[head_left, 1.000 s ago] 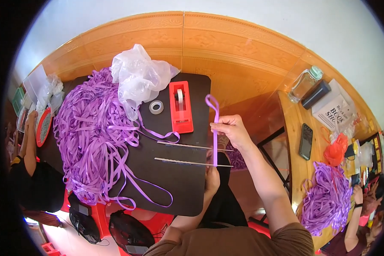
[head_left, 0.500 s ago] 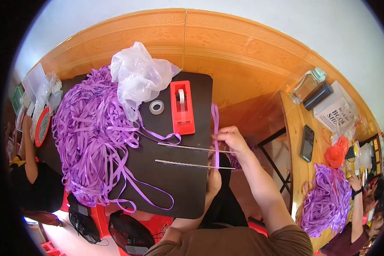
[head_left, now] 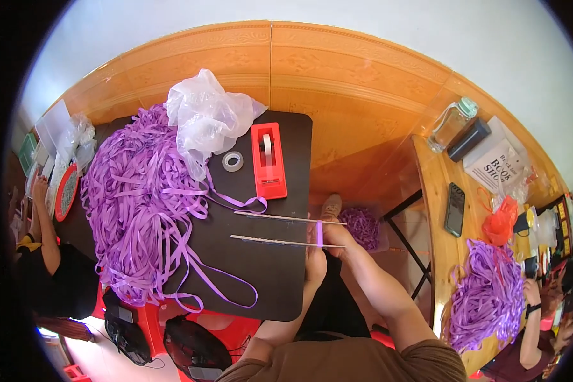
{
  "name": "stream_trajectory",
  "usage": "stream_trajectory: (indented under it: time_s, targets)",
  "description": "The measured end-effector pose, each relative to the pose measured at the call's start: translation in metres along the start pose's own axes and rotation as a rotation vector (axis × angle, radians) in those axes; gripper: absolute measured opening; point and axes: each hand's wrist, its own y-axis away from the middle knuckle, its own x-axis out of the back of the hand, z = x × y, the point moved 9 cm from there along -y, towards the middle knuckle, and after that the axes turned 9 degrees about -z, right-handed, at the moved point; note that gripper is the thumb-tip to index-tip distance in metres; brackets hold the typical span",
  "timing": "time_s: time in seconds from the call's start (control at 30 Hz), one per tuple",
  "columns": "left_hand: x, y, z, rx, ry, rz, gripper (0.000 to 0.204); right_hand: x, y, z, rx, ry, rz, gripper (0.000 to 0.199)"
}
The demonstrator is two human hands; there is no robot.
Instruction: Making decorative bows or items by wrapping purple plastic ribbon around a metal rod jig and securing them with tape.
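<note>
Orange-brown wall panelling behind, with a dark square table [head_left: 280, 280] set in front of it. Worked at that table's right edge — right hand [head_left: 337, 237] closed, pinching a short strip of purple ribbon [head_left: 319, 233] stretched across two thin rods [head_left: 280, 240] lying parallel on the tabletop and jutting past the edge. Left hand [head_left: 314, 264] tucked just below the nearer rod at the table's edge, fingers curled; could not tell what, if anything, it gripped. Heaped over the table's left half: a big tangle of purple ribbon strips [head_left: 140, 204], loose ends trailing toward the rods. Toward the table's far side, a crumpled clear plastic bag [head_left: 204, 118], a small tape roll [head_left: 233, 161] and a red tape dispenser [head_left: 268, 162] — all well apart from the hands.
</note>
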Motion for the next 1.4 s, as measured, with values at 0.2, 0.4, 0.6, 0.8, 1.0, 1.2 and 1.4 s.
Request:
stream_trajectory:
  time_s: [0.2, 0.4, 0.6, 0.8, 1.0, 1.2, 1.4]
  targets:
    - [0.001, 0.020, -0.022, 0.248, 0.250, -0.095, 0.014, 0.024, 0.034, 0.025, -0.046, 0.179, 0.032, 0.015]
    - [0.004, 0.055, -0.018, 0.288, 0.297, -0.177, 0.015, 0.036, 0.089, 0.018, 0.164, 0.414, 0.245, 0.014]
    - [0.018, 0.097, -0.003, 0.429, 0.121, -0.228, 0.016, -0.005, 0.159, -0.041, 0.964, 1.021, 0.474, 0.017]
    - [0.046, 0.130, 0.015, 0.501, 0.163, -0.253, 0.018, -0.081, 0.184, -0.047, 1.344, 1.610, 0.270, 0.039]
    - [0.052, 0.131, 0.019, 0.556, 0.209, -0.355, 0.020, -0.110, 0.188, -0.030, 1.456, 1.841, 0.096, 0.030]
    - [0.057, 0.128, 0.026, 0.654, 0.189, -0.370, 0.019, -0.117, 0.193, -0.026, 1.540, 1.883, 0.089, 0.016]
    - [0.063, 0.127, 0.030, 0.607, 0.073, -0.448, 0.018, -0.116, 0.192, -0.021, 1.548, 1.907, 0.094, 0.016]
